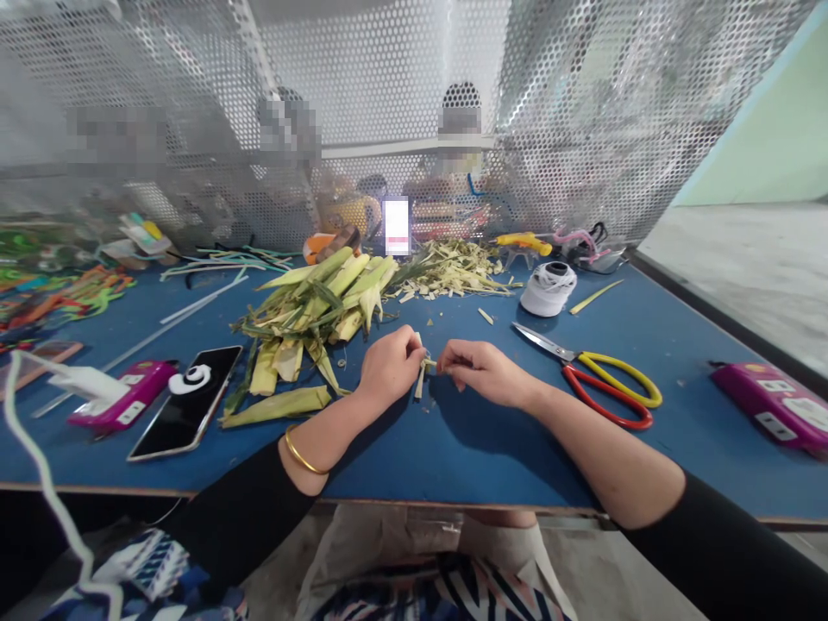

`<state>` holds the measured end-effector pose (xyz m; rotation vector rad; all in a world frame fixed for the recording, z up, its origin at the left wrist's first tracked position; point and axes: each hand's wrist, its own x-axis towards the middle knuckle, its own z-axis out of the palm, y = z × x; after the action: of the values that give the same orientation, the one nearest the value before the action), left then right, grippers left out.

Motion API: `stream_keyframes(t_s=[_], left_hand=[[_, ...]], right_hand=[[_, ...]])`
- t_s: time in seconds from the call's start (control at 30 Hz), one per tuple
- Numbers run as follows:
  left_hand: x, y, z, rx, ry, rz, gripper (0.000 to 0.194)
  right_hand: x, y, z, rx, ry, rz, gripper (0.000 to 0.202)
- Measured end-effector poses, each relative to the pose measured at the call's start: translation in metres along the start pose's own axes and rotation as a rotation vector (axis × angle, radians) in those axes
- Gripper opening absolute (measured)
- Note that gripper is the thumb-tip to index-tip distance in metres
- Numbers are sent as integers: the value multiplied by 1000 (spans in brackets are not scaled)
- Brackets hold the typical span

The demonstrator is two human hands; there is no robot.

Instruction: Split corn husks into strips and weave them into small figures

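My left hand [392, 358] is closed in a pinch on a small pale corn husk strip [419, 385], whose lower end hangs below the fingertips. My right hand [482, 369] is pinched too, just to the right, and a thin end of the husk runs into its fingertips. Both hands are low over the blue table [453, 466]. Behind my left hand lies a heap of green and yellow corn husks [336, 289]. A separate husk piece [278, 405] rests in front of that heap. The fingers hide most of the held piece.
Open-bladed scissors [582, 366] with red and yellow handles lie right of my right hand, near a white thread spool [548, 289]. Husk scraps [453, 269] are piled behind. A phone [187, 401] and purple power strips [126, 397] [776, 404] lie toward the sides. A perforated metal screen [388, 95] stands behind.
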<state>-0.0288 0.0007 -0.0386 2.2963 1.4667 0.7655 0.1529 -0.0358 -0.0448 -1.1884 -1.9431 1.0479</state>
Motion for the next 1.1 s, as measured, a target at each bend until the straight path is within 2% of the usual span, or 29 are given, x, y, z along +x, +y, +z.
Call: stream_keyframes(t_s=[0.17, 0.27, 0.33, 0.37, 0.5, 0.67, 0.77, 0.83, 0.9, 0.93, 1.0, 1.1], left_hand=[[0, -1, 3, 69, -30, 0, 13], [1, -4, 3, 28, -31, 11, 12], [2, -4, 2, -20, 7, 68, 11], [2, -4, 1, -45, 36, 104, 12], [1, 0, 0, -134, 120, 195, 15], [-3, 6, 0, -222, 126, 251, 14], [-3, 6, -2, -240, 140, 247, 8], [-1, 5, -5, -265, 247, 217, 6], [2, 4, -9, -328, 365, 128, 22], [3, 5, -12, -375, 378, 58, 29], [2, 7, -16, -486, 284, -107, 40], [-4, 18, -18, -668, 36, -317, 54]], right_hand=[[2, 1, 2, -42, -24, 36, 9], [5, 3, 6, 52, 64, 86, 6], [8, 5, 8, 163, 120, 130, 3], [9, 6, 9, 218, 132, 147, 8], [12, 6, 9, 338, 91, 148, 22], [13, 2, 9, 365, 40, 144, 6], [13, 2, 8, 379, 46, 154, 6], [13, 2, 6, 382, 97, 167, 6], [12, 2, 1, 371, 169, 158, 6], [12, 2, -1, 363, 205, 147, 6], [10, 0, -8, 354, 268, 123, 6], [6, -4, -15, 347, 341, 92, 8]])
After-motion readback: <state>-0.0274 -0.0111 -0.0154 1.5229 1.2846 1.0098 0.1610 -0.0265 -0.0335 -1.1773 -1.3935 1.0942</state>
